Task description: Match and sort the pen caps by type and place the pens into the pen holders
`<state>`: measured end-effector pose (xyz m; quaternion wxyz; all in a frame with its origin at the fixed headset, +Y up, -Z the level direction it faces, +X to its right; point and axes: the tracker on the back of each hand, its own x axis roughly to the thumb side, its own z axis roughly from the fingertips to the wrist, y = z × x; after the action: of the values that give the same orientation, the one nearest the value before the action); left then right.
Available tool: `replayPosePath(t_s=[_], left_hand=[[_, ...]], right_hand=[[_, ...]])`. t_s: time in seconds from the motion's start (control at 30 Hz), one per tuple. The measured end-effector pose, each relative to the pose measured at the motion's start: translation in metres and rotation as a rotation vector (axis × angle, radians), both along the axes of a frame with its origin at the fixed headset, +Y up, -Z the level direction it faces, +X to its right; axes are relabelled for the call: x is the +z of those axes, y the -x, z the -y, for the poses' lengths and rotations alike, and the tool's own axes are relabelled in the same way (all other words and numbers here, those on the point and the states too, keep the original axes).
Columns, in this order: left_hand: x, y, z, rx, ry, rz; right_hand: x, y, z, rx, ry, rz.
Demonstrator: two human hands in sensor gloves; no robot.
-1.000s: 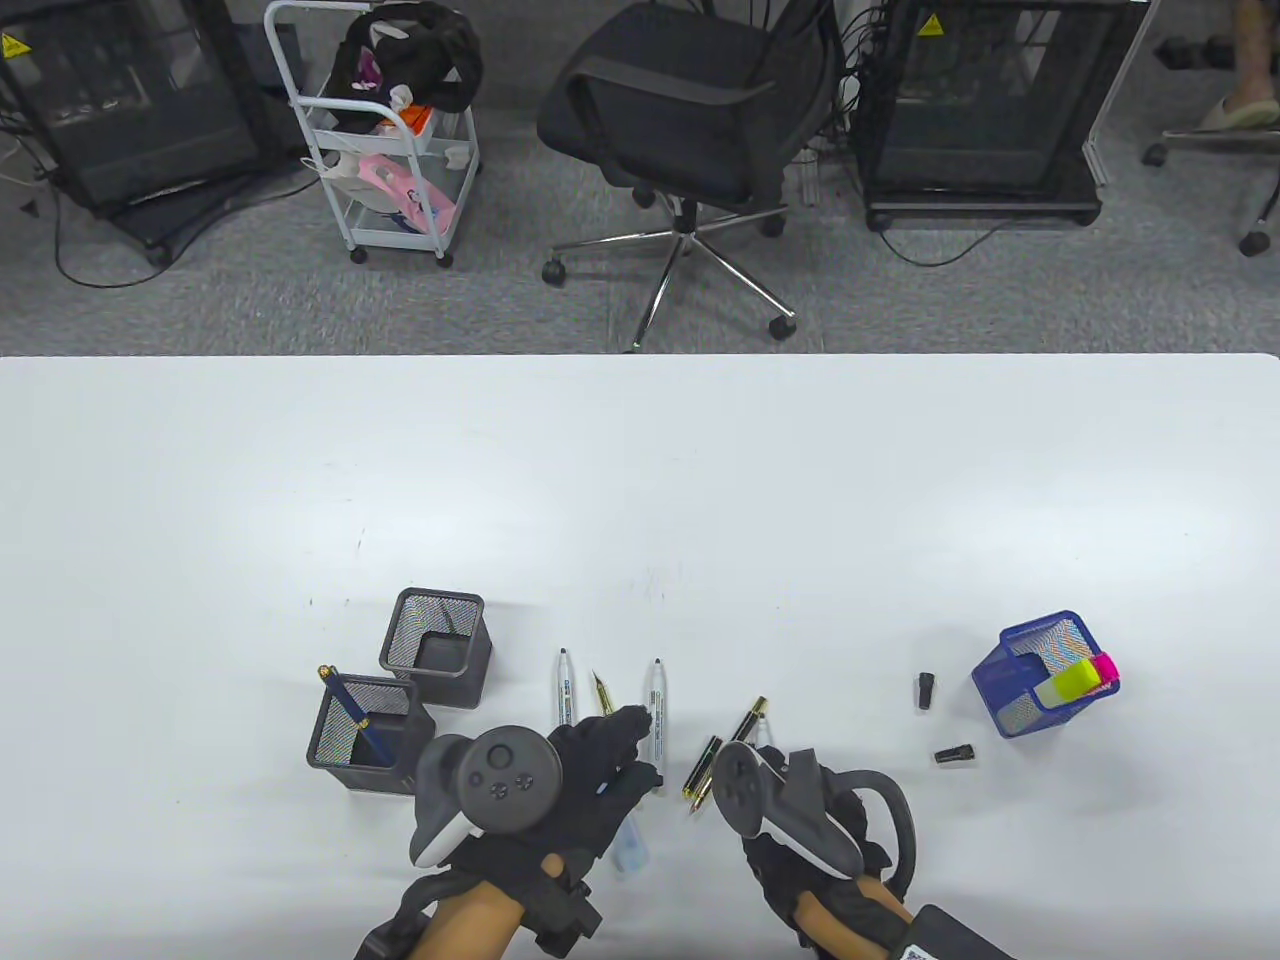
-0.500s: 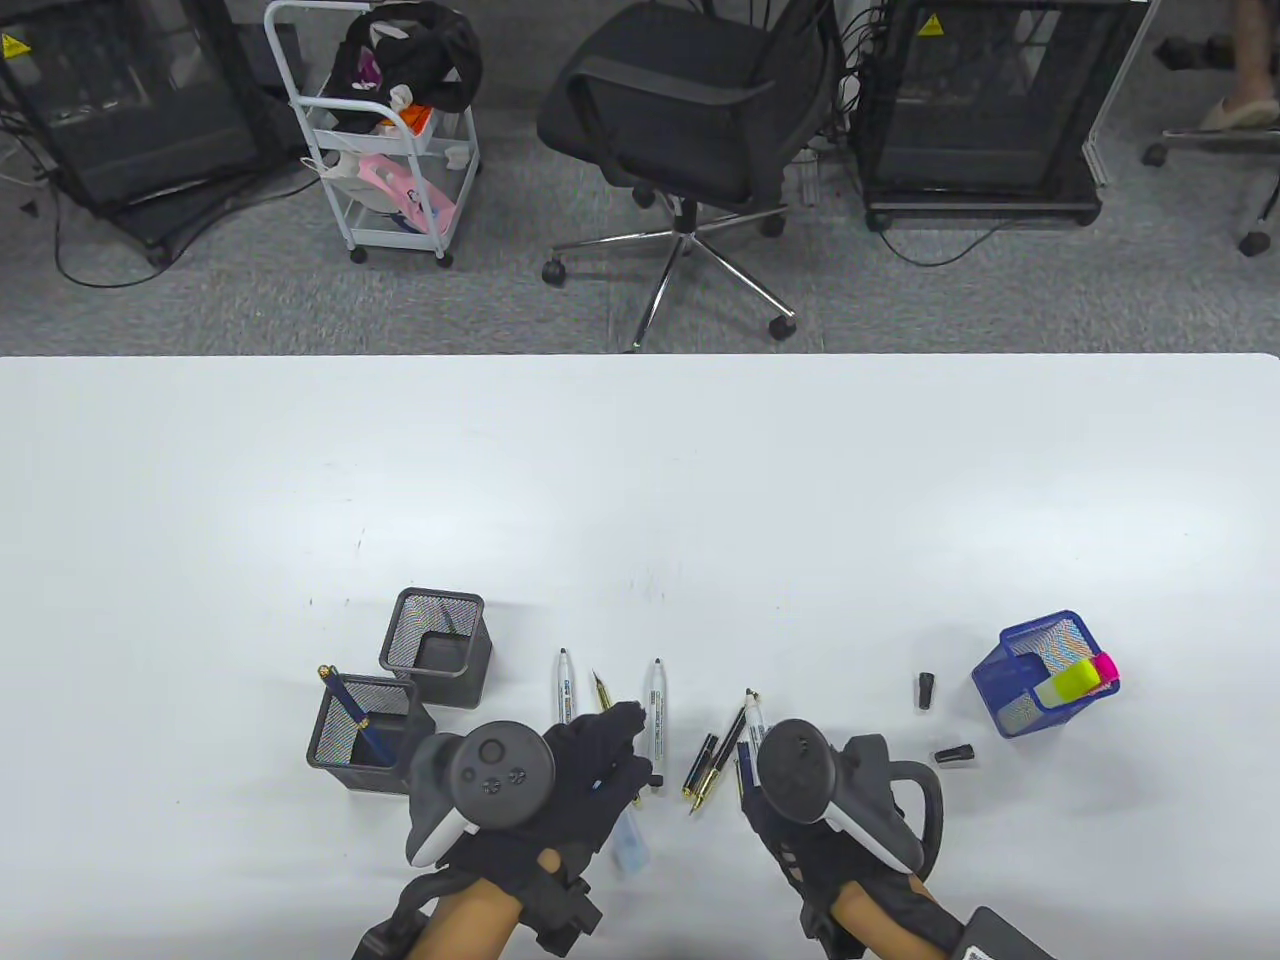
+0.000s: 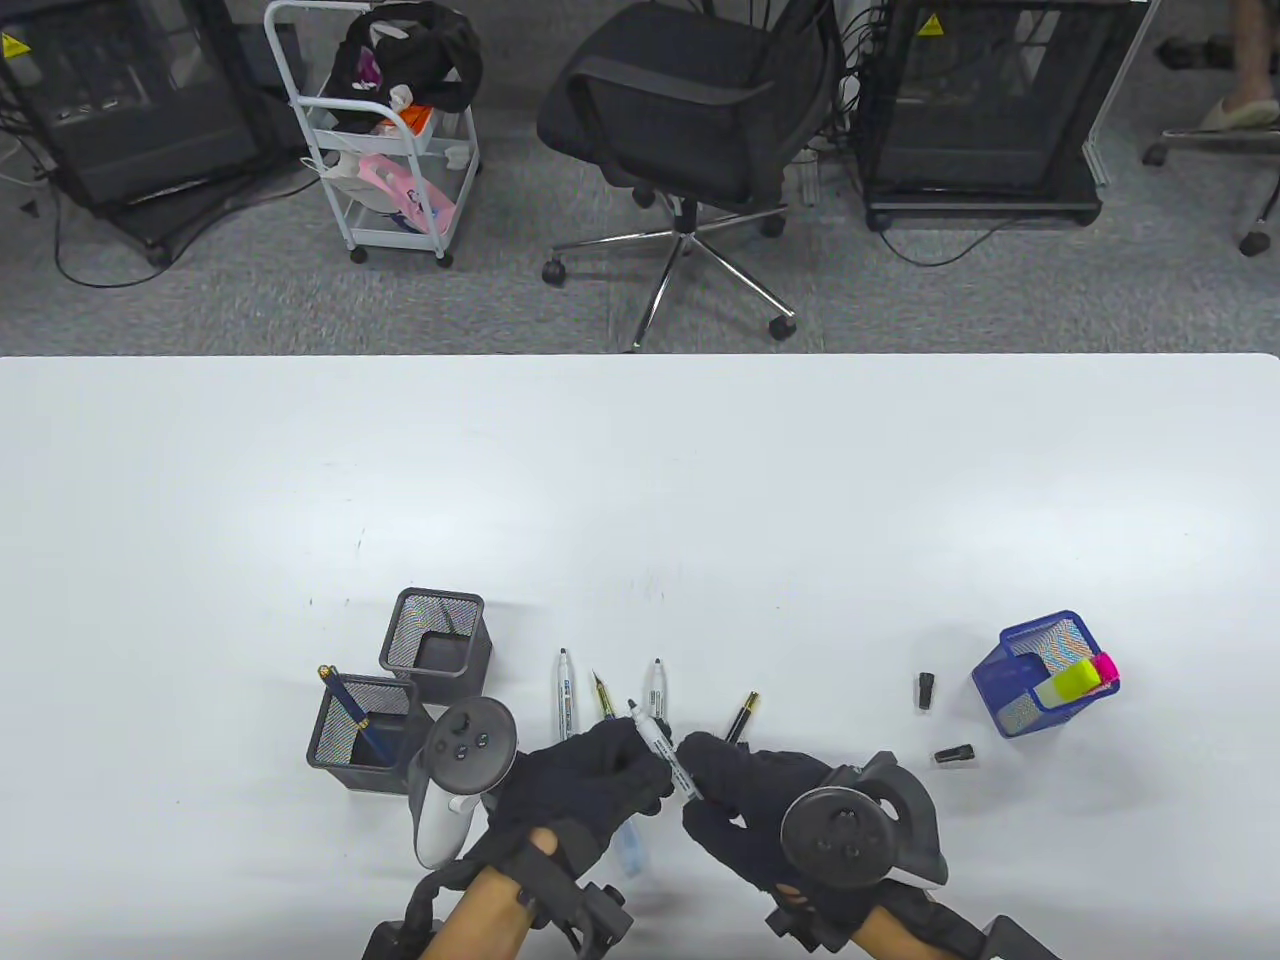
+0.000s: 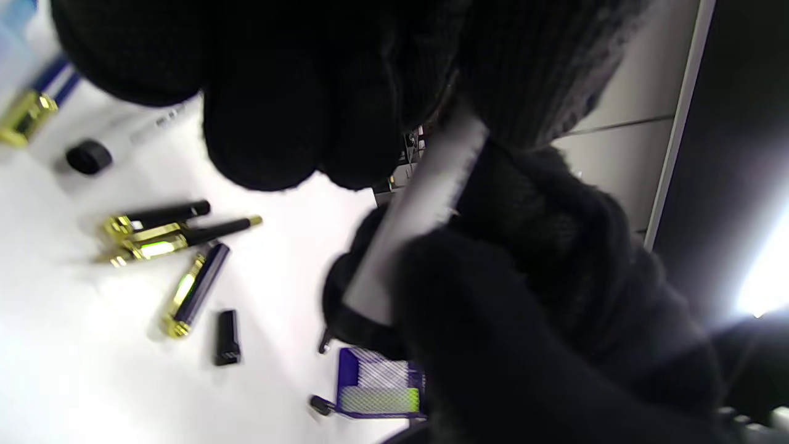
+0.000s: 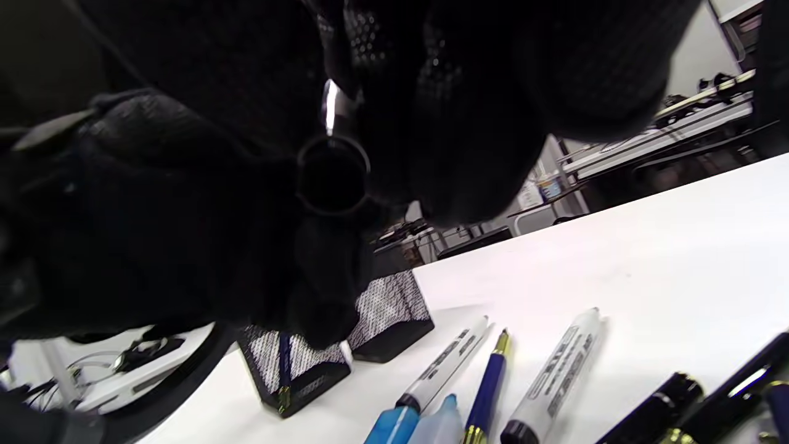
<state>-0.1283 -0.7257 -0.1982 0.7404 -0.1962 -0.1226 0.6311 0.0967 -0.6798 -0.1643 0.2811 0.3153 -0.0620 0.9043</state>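
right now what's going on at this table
A person in black sensor gloves is sorting pens. Both hands, left and right, hold one white marker between them, just above the table. More markers, pens and loose black caps lie around them. One blue pen already stands in a black mesh holder, a second black holder sits behind it, and a blue holder on the right holds highlighters.

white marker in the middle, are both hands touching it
Touching. In the table view the white marker runs between the left hand and right hand, both gripping it. The left wrist view shows gloved fingers wrapped around its barrel.
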Motion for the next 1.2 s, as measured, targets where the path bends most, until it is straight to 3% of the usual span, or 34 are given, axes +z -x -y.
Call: replayPosePath(t_s=[0.33,0.47,0.57,0.7,0.83,1.2], left_hand=[[0.000,-0.001,0.003,0.029,0.015,-0.013],[-0.003,0.007,-0.002,0.022,-0.033,-0.037],[-0.004,0.018,-0.010,0.041,-0.073,-0.071],[-0.004,0.028,-0.024,-0.100,-0.203,-0.106],[0.000,0.026,-0.034,-0.258,-0.317,-0.098],[0.007,0.012,-0.039,-0.476,-0.432,-0.062]], right_hand=[[0.003,0.003,0.001,0.004,-0.034,0.015],[0.000,-0.003,-0.002,0.010,-0.042,0.017],[-0.011,-0.019,-0.002,0.041,-0.048,0.102],[-0.026,-0.037,0.011,0.268,-0.001,0.239],[-0.038,-0.044,0.031,0.512,0.108,0.288],[-0.044,-0.032,0.062,0.674,0.189,0.323]])
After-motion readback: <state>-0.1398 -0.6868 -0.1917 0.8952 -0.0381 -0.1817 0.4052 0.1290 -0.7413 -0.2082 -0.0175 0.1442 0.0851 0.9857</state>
